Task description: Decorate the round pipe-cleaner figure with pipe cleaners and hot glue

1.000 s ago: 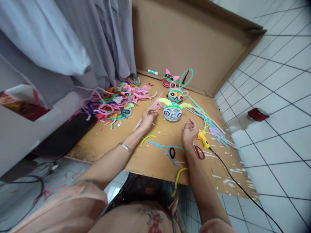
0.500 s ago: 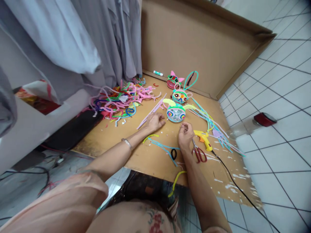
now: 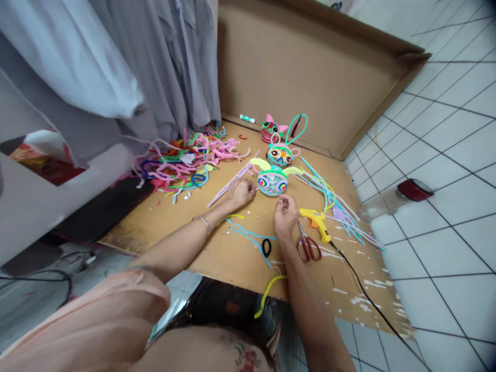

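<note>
A clear round ball [image 3: 273, 184] with ringed rainbow eyes, a green pipe-cleaner band and pale yellow horns stands between and just beyond my hands. My left hand [image 3: 241, 192] rests by its left side, fingers curled in a pinch; a tiny pink bit shows at the fingertips, too small to name. Below the ball's right side is my right hand [image 3: 285, 214], its fingers folded inward, hiding whatever may be in them. Just right of it lie a yellow glue gun [image 3: 316, 219] and red-handled scissors [image 3: 308, 247].
A tangled pipe-cleaner heap [image 3: 186, 160] lies left; straight pipe cleaners [image 3: 341, 212] lie right. Two decorated balls, one with a blue loop [image 3: 297, 129], stand behind, near a glue stick [image 3: 247, 119] and cardboard wall [image 3: 287, 67]. The glue gun's cord [image 3: 364, 287] crosses the table's right side.
The whole view has shifted slightly, so things appear a little further left. Both hands keep nearly the same curled pose and place beside the ball.
</note>
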{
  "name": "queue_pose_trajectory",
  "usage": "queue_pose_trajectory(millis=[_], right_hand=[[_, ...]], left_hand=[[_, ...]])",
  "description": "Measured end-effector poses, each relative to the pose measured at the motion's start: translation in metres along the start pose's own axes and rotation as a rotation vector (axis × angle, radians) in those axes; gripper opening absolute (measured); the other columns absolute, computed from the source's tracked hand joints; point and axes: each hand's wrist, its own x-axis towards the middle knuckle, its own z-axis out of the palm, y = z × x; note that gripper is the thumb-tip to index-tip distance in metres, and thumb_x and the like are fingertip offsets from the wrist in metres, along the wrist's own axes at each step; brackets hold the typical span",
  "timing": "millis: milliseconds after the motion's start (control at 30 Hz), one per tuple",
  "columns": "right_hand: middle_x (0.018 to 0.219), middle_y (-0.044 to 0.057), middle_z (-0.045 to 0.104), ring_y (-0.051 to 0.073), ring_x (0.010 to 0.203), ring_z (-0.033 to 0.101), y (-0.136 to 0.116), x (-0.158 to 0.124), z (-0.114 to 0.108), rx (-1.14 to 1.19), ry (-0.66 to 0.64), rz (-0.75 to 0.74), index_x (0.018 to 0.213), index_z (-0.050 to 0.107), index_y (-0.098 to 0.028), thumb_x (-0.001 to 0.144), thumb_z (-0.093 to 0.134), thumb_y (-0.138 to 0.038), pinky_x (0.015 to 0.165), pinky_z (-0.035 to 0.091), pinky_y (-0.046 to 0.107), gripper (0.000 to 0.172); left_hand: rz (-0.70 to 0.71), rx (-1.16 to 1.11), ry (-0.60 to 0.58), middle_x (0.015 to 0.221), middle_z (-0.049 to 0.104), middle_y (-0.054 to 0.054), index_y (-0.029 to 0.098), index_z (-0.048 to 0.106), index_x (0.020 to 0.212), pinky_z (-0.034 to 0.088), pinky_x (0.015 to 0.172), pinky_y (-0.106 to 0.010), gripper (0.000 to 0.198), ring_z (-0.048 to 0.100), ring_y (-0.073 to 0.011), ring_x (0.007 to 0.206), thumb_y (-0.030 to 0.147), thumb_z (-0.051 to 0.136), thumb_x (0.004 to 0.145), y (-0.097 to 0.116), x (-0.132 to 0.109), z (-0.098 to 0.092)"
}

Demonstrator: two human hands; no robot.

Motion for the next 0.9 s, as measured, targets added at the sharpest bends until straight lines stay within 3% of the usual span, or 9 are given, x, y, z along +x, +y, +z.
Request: queue_pose_trajectory(millis=[233,500,633,733,900], right_hand=[[0.081,0.004,0.066,0.017,0.075,0.061,0.004,0.005,-0.002,0.043,0.045,0.091,0.087,0.058,-0.02,0.081,0.047,-0.028,0.075,0.049,0.03,0.015],[0.078,0.005,0.066,0.018,0.07,0.061,0.008,0.006,-0.005,0.018,0.057,0.105,0.087,0.058,-0.019,0.081,0.046,-0.028,0.07,0.049,0.03,0.016],[0.083,0.007,0.066,0.02,0.075,0.061,0.011,0.006,-0.006,-0.077,0.028,0.021,0.088,0.058,-0.019,0.082,0.045,-0.024,0.074,0.049,0.033,0.016],[0.086,0.008,0.067,0.02,0.081,0.062,0.011,0.003,-0.007,-0.181,-0.032,-0.132,0.088,0.059,-0.02,0.084,0.042,-0.018,0.079,0.049,0.033,0.018],[0.089,0.009,0.068,0.021,0.085,0.062,0.013,-0.003,-0.008,-0.341,-0.227,-0.33,0.091,0.062,-0.019,0.085,0.038,-0.012,0.078,0.047,0.03,0.026]], left_hand=[[-0.027,0.014,-0.017,0.092,0.073,-0.009,0.017,0.073,0.09,0.047,0.078,-0.031,0.025,0.064,-0.023,0.087,0.025,0.051,0.081,0.002,-0.009,-0.019],[-0.01,0.011,-0.021,0.092,0.073,-0.009,0.018,0.073,0.092,0.047,0.079,-0.033,0.025,0.064,-0.0244,0.088,0.028,0.053,0.081,-0.004,-0.008,-0.017],[0.056,-0.011,0.008,0.092,0.072,-0.008,0.018,0.073,0.091,0.047,0.08,-0.033,0.023,0.064,-0.0238,0.087,0.025,0.056,0.077,-0.006,-0.009,-0.013],[0.062,-0.088,0.122,0.092,0.072,-0.008,0.018,0.072,0.088,0.047,0.081,-0.033,0.024,0.063,-0.023,0.087,0.017,0.051,0.075,-0.011,-0.008,-0.01],[0.18,-0.26,0.413,0.079,0.067,-0.005,0.018,0.063,0.073,0.044,0.075,-0.032,0.018,0.06,-0.0196,0.077,0.012,0.047,0.072,-0.016,-0.009,-0.011]])
